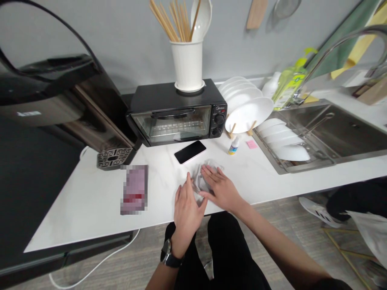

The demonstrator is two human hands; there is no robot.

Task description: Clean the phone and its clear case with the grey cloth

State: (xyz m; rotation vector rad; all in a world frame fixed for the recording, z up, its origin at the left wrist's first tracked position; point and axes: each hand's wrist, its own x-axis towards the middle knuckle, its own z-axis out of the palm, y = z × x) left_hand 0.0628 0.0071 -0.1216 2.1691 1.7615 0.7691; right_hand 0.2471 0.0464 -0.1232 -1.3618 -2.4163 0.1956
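A crumpled, grey-white thing (pixel 198 181), thin like a plastic bag or tissue, lies on the white counter in front of me; its exact kind is unclear. My right hand (pixel 222 188) rests flat over it, fingers stretched out to the upper left. Along its left edge sits my left hand (pixel 188 207), fingers extended and pointing away from me, a black watch on the wrist. Just beyond the hands lies a phone (pixel 190 152) with a dark screen. A small white bottle (pixel 234 146) with a yellow and blue label stands farther right, beside a pink square of paper (pixel 251 144).
A black toaster oven (pixel 178 121) stands at the back with a white cup (pixel 188 62) of chopsticks on top. Left are a coffee machine (pixel 69 100) and a blurred-out purple packet (pixel 134 189). Racked plates (pixel 248 114) and a sink (pixel 347 121) are right; another person's shoe (pixel 319 211) shows below.
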